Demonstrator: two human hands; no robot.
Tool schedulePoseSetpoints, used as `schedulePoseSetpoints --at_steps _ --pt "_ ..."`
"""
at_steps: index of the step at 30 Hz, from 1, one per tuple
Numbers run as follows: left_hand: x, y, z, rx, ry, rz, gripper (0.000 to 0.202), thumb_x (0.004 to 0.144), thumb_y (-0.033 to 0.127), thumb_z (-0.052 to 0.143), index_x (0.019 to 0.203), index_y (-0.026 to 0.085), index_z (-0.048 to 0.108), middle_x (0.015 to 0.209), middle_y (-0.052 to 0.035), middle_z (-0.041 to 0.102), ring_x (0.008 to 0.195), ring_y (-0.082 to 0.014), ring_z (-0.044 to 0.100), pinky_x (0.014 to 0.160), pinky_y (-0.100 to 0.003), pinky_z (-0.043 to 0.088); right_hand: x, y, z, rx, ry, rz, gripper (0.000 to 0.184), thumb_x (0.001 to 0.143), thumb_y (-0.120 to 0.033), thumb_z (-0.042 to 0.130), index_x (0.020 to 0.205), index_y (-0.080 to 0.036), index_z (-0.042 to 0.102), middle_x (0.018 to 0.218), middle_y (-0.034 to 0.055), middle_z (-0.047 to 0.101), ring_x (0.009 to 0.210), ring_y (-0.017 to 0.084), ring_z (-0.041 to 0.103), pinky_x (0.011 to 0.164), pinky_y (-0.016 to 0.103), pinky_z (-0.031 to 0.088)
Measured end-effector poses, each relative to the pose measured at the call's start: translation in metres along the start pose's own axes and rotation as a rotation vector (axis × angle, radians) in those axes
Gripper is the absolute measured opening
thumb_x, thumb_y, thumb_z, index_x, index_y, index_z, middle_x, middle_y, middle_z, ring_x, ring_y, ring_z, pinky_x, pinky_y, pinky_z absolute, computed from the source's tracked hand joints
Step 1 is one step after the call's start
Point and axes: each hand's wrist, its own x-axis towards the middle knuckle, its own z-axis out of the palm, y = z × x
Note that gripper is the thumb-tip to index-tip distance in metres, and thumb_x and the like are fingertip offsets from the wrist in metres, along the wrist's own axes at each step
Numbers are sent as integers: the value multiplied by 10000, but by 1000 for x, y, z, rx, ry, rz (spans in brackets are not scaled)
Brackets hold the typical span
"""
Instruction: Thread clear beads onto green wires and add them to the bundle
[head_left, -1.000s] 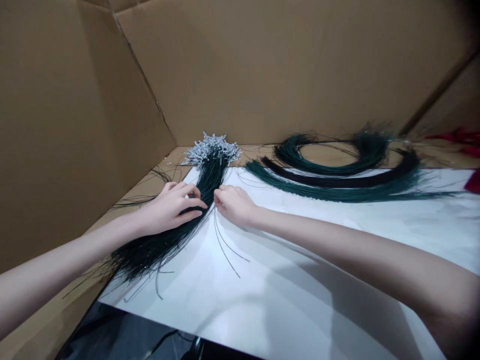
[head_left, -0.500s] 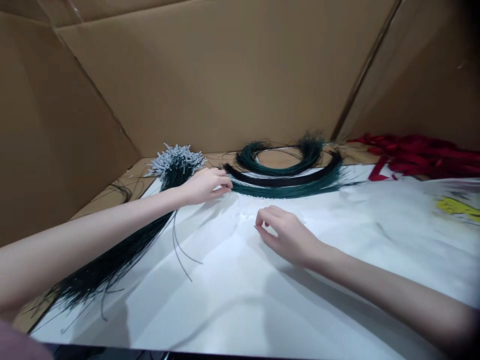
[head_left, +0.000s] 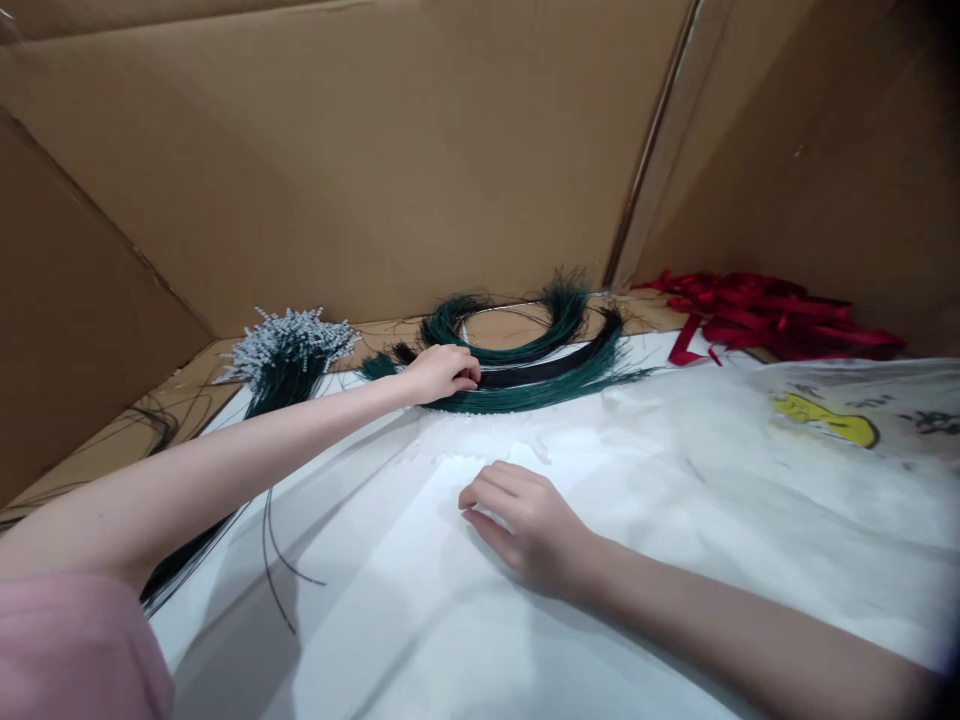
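Held thing: a curved bundle of dark green wire strands, laid in an arc on the desk, is met near its left end by the left hand.
Left fingers: the fingers are curled shut in a pinch on a few strands of the arc, thumb underneath; how many strands are caught cannot be told.
Right hand: the right hand is laid nearer the body than the left fingers, on the white sheet that covers the desk. Its fingers are loosely bent and nothing is held.
Left of the fingers: a straight bundle of dark stems with silver-white beaded tips is spread out, with the forearm reaching across it; two loose dark strands lie apart beside its lower end.
Right of the fingers: a heap of red ribbons is seen well apart, and a clear bag with a yellow print nearer the body.
Around: brown cardboard walls enclose the desk on three sides.
Handling: the strands are judged springy and easily tangled, so only a few should be pinched, close to their ends, and the rest of the arc steadied flat.
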Motion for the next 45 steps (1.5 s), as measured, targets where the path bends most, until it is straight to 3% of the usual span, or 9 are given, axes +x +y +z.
schedulePoseSetpoints --at_steps 8,16,31,45 --pt "16 -3 11 -16 29 -3 81 848 186 626 820 183 702 864 -34 716 832 -188 646 723 -270 410 -1 2 2 35 20 8 123 857 -62 535 841 -161 607 768 48 627 690 164 542 633 268 431" --pt "22 -8 10 -55 38 -94 71 801 189 633 768 175 694 742 -11 703 682 -156 614 650 -255 384 -1 2 1 66 22 17 125 868 -71 527 843 -171 598 778 48 644 694 163 560 638 264 448" --pt "19 0 9 -14 -16 -57 107 858 208 584 781 172 650 869 -40 735 848 -213 651 773 -309 319 -1 2 0 81 6 22 122 862 -73 523 845 -175 588 772 47 644 690 164 558 637 267 454" --pt "21 4 7 -69 14 -17 132 798 103 502 709 167 576 801 -25 689 779 -194 596 803 -345 295 0 1 -2 98 -6 29 128 864 -73 508 845 -187 563 779 48 641 692 166 553 634 267 450"
